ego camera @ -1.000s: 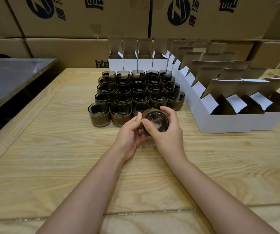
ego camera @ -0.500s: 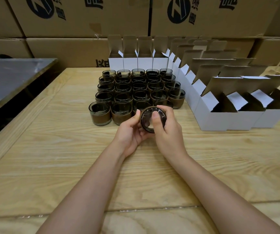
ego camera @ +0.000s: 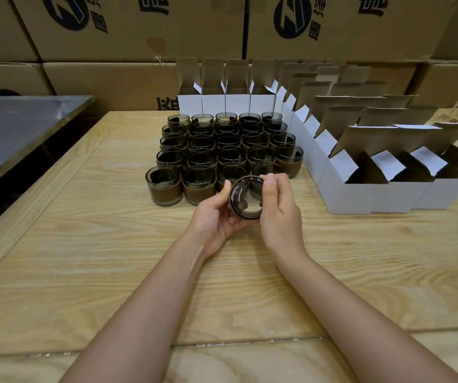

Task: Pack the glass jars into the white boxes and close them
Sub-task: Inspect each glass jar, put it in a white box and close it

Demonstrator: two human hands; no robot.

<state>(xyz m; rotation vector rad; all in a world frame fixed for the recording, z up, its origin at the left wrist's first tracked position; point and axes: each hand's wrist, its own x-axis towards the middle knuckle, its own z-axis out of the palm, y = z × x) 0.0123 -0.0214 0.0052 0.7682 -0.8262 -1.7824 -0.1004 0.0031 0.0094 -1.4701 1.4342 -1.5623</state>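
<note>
We hold one glass jar [ego camera: 245,197] above the wooden table [ego camera: 84,258], tipped so its mouth faces us. Left hand [ego camera: 214,219] cups it from below and the side, thumb on the rim; right hand [ego camera: 280,214] curls round its right side. Just behind stand the other jars [ego camera: 222,145] in tight rows. White boxes [ego camera: 360,189], flaps up, line the back and right. Brown cartons [ego camera: 139,23] are stacked beyond.
</note>
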